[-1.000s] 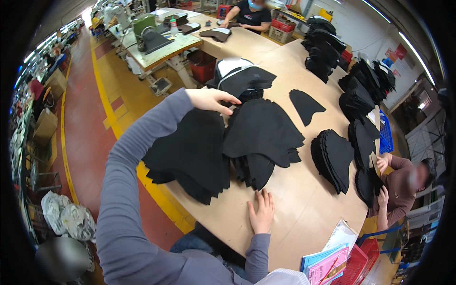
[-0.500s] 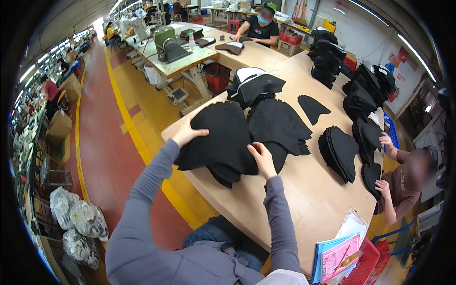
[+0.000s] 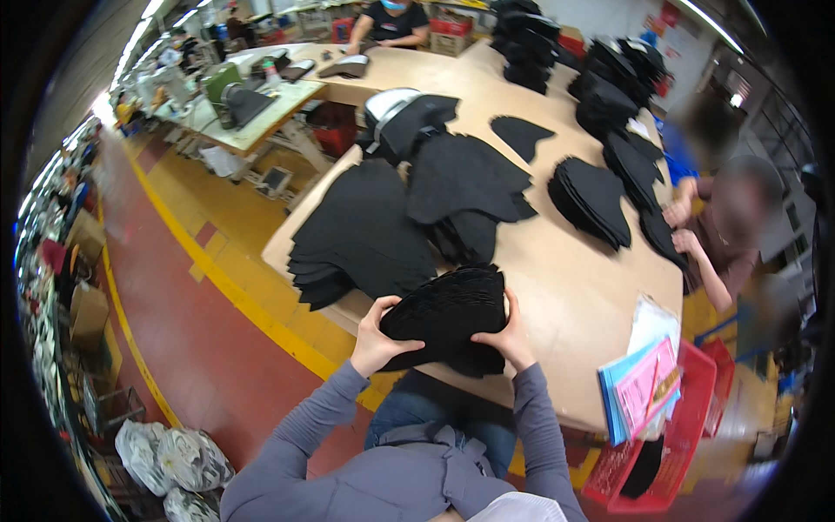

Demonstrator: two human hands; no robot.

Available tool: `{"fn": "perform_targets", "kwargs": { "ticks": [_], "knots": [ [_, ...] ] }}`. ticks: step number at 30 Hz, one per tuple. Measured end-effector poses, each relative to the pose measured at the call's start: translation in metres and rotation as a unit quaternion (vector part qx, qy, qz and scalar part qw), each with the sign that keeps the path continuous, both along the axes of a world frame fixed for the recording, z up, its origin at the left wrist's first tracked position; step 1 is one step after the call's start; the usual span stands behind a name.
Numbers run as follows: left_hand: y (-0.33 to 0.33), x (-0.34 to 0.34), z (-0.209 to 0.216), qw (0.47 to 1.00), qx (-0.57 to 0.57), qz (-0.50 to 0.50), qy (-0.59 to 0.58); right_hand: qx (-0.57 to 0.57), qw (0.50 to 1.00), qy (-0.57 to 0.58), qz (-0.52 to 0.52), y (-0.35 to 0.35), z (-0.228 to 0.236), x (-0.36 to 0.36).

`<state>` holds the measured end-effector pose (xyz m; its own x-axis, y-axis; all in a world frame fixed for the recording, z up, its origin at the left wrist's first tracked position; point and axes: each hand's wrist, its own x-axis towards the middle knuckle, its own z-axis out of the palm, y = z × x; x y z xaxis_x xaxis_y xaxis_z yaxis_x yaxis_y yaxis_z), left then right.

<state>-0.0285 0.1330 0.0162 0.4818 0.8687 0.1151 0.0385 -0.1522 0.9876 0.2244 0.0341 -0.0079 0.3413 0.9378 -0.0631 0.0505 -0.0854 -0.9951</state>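
Note:
Between my two hands is a thick stack of black fabric pieces (image 3: 448,317), its layered edges facing up. My left hand (image 3: 383,337) grips its left side, thumb across the front. On the opposite side my right hand (image 3: 504,334) clasps it the same way. The stack is at the table's near edge, close to my body; whether it rests on the edge I cannot tell. Just beyond it lies a fanned pile of black pieces (image 3: 361,230). Another black pile (image 3: 465,178) sits to the right of that one, with a black and white bundle (image 3: 400,122) behind.
The tan table (image 3: 557,339) carries a single black piece (image 3: 520,135) and a leaning pile (image 3: 590,202) on the right. A co-worker (image 3: 731,217) handles black pieces there. Folders (image 3: 639,387) and a red basket (image 3: 691,435) are at the near right. A sewing machine (image 3: 230,96) stands at far left.
My hands have come from the left pile toward my body and now hold a thick stack between them. The view has shifted, and the co-worker's hands have come closer together.

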Motion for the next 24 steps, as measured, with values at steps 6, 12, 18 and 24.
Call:
{"fn": "perform_targets", "kwargs": {
  "ticks": [6, 12, 18, 24],
  "knots": [
    [-0.007, 0.044, 0.027, 0.978, 0.037, -0.165, -0.118, 0.138, 0.969, -0.191, -0.081, -0.078, 0.068, 0.025],
    [0.004, 0.087, -0.01, 0.946, 0.181, -0.264, 0.044, 0.089, 0.971, -0.223, -0.001, -0.114, 0.032, 0.055],
    [-0.001, 0.11, 0.003, 0.912, 0.251, -0.309, 0.096, 0.189, 0.965, -0.168, -0.065, -0.114, 0.01, 0.065],
    [-0.009, 0.121, -0.041, 0.969, 0.171, -0.176, -0.04, 0.133, 0.961, -0.226, -0.088, -0.094, 0.013, 0.05]
  ]
}}
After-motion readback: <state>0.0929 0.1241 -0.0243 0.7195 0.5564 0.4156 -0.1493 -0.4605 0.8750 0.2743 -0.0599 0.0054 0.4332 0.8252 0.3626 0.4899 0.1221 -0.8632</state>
